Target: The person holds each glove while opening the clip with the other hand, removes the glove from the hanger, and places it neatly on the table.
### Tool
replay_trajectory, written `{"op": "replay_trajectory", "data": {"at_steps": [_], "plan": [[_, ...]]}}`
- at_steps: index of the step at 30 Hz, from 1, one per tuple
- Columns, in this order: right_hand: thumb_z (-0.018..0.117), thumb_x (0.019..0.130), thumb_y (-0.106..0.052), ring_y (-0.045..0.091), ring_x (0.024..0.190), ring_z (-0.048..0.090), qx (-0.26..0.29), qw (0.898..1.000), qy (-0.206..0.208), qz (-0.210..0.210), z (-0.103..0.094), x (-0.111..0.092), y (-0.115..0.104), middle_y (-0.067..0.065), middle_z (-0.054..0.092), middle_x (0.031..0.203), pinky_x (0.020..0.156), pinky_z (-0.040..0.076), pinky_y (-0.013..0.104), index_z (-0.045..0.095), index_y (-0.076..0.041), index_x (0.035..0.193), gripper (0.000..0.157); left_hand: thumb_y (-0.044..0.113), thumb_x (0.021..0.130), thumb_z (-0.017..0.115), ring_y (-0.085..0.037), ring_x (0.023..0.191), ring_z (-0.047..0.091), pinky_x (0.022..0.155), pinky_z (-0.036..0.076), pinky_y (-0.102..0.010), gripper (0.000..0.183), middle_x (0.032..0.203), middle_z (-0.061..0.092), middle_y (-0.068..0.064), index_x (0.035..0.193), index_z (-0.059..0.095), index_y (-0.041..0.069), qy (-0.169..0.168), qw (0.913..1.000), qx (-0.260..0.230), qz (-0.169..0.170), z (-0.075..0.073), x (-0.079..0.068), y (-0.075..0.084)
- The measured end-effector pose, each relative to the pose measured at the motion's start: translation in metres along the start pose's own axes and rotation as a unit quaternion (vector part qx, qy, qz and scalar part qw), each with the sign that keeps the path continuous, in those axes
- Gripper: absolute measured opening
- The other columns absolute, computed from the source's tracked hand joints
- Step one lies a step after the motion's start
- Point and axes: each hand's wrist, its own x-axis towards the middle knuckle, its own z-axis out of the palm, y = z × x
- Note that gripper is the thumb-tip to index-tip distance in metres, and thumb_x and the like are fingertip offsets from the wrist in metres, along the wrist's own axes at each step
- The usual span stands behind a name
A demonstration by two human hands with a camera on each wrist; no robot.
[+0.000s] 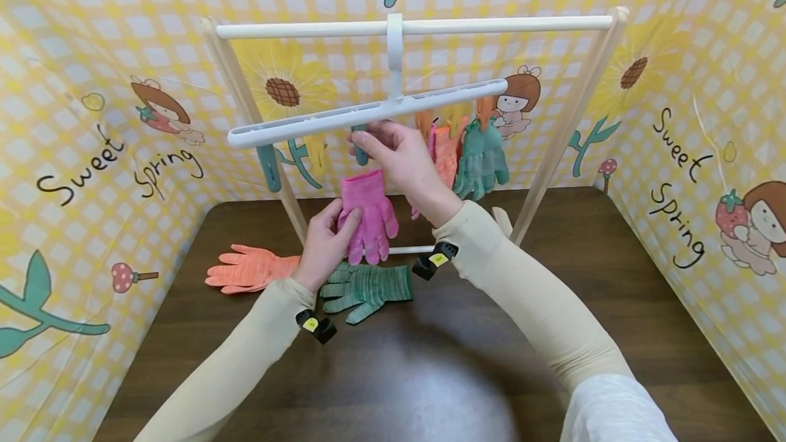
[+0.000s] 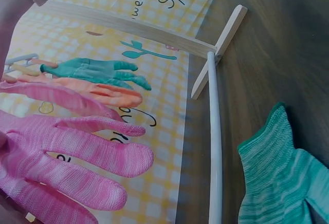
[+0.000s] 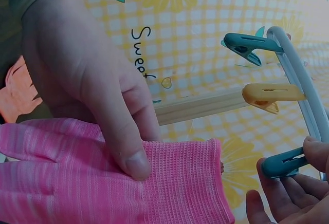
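My left hand point(image 1: 328, 241) pinches a pink glove point(image 1: 364, 213) near its cuff, thumb on the front, with the fingers of the glove pointing down. Just above, my right hand point(image 1: 399, 155) grips a teal clothespin point(image 1: 359, 145) that hangs from the white hanger point(image 1: 307, 120). In the right wrist view the glove's cuff lies a short way from that clothespin point(image 3: 282, 163), apart from it. A yellow clothespin point(image 3: 272, 94) and another teal clothespin point(image 3: 252, 44) hang further along the hanger, holding nothing. Pink, orange and teal gloves point(image 1: 482, 159) hang clipped at its right half.
The hanger hooks over the white bar point(image 1: 307, 30) of a wooden rack point(image 1: 552, 135), sloping lower at its left end. An orange glove point(image 1: 248, 269) and a green glove point(image 1: 374, 288) lie on the dark table point(image 1: 393, 374). Checked cloth walls point(image 1: 706, 74) enclose the table.
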Motion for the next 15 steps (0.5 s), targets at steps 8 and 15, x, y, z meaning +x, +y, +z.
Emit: {"op": "replay_trajectory", "data": {"at_steps": [8, 15], "plan": [[0.066, 0.104, -0.023, 0.016, 0.113, 0.068, 0.001, 1.0, -0.008, 0.0, -0.0027, -0.0038, 0.0004, 0.018, 0.075, 0.117, 0.101, 0.051, 0.032, 0.068, -0.003, 0.131, 0.033, 0.005, 0.104, 0.06, -0.016, 0.064, 0.054, 0.057, 0.044, -0.02, 0.015, 0.077, 0.056, -0.025, 0.104, 0.064, -0.01, -0.01, 0.9999, 0.004, -0.007, -0.0012, -0.0048, 0.0023], [0.065, 0.105, -0.021, 0.015, 0.116, 0.068, -0.005, 1.0, -0.016, -0.013, -0.003, -0.0071, -0.0007, 0.011, 0.075, 0.108, 0.102, 0.05, 0.032, 0.068, -0.004, 0.129, 0.031, 0.005, 0.104, 0.061, -0.006, 0.061, 0.048, 0.056, 0.04, -0.021, 0.015, 0.068, 0.052, -0.007, 0.098, 0.065, -0.008, -0.014, 0.9996, 0.026, 0.003, -0.0027, -0.0054, -0.0021]]}}
